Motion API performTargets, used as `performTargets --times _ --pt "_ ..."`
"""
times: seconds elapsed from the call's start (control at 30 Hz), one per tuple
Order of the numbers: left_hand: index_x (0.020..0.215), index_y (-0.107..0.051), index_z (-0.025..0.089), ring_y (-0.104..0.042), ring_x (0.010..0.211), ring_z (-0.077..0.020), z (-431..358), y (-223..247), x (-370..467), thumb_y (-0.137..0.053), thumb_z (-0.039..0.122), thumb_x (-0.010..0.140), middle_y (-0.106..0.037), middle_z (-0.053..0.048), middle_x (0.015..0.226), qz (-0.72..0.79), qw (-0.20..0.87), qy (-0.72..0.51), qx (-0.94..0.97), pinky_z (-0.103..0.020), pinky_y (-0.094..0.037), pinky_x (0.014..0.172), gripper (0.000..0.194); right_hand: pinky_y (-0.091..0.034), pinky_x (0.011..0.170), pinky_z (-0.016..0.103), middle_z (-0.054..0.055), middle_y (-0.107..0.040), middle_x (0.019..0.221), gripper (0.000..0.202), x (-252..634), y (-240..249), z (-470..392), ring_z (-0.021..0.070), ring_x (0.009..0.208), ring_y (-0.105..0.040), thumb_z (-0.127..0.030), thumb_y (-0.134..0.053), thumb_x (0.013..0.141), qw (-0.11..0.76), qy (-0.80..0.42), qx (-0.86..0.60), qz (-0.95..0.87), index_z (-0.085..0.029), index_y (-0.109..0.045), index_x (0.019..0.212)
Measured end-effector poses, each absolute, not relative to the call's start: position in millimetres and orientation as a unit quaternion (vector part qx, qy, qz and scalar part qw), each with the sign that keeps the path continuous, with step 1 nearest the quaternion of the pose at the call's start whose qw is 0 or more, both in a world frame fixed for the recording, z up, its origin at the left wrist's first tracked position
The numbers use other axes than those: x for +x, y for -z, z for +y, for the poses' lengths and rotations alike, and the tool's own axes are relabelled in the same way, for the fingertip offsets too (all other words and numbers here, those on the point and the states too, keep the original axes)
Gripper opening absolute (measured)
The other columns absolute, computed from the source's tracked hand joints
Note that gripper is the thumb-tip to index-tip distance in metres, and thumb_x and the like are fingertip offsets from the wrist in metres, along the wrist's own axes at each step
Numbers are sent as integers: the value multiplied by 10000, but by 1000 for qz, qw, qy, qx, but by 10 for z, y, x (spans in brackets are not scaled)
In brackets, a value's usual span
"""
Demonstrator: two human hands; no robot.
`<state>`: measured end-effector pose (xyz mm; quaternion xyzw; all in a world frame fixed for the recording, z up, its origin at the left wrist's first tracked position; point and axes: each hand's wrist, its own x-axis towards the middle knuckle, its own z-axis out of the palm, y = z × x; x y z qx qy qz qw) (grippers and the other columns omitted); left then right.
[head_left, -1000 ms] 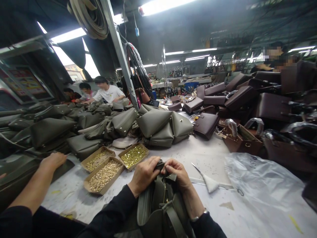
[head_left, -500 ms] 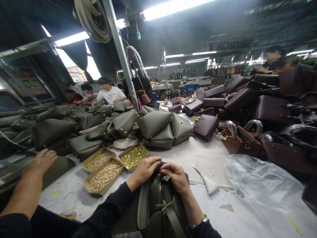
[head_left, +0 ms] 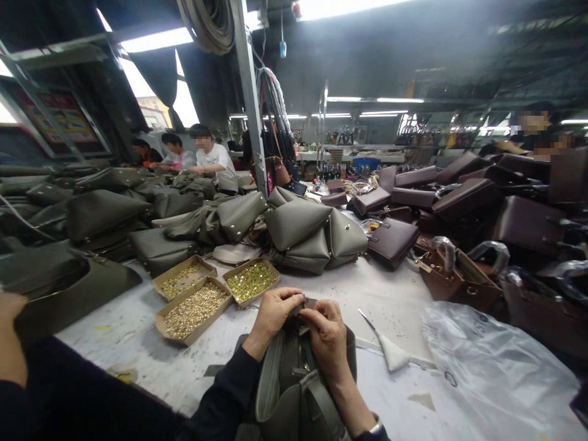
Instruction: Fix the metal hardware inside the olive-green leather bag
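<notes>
Left hand: fingers pinching the top edge of the green bag.
Right hand: fingers gripping the same edge, touching the left.
Trays of rivets: lying left of the fingers on the worktop.

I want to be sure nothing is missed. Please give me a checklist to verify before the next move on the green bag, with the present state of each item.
1. Both hands on the bag: ok. The left hand and right hand pinch the top of the green bag.
2. Small dark part between the fingertips seated: cannot tell, the fingers hide it.
3. Hardware within reach: ok. Three trays of brass studs lie just left of the hands.
4. Pointed tool apart from the hands: ok, it lies on the table to the right.
5. Co-worker's arm apart from the bag: ok, it is at the far left.
</notes>
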<state>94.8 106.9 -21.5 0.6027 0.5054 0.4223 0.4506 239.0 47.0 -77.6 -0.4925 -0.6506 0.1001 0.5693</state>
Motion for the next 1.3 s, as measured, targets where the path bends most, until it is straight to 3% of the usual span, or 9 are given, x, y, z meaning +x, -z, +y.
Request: performTargets --times 0.57,0.9,1.3 --pt "1016 -808 128 -717 981 -283 987 325 894 -671 341 794 -794 -117 1028 478 454 -428 618 -386 -531 951 337 -482 751 292 39 -562 901 348 2402 941 467 189 886 -508 -11 -530 949 567 36 -458 -683 -248 -748 1082" --pt "1005 -813 157 -717 1018 -273 961 338 911 -674 308 805 -794 -94 1049 477 433 -437 627 -374 -530 971 286 -484 735 289 30 -560 860 197 2383 908 467 182 863 -520 -117 -590 975 567 29 -481 -668 -227 -749 1016" --pt "983 -813 169 -722 994 -259 924 307 923 -665 288 811 -798 -81 1023 480 419 -439 633 -351 -529 949 256 -486 720 301 29 -562 852 157 2349 885 454 179 839 -528 -163 -608 976 577 21 -492 -651 -226 -750 1000"
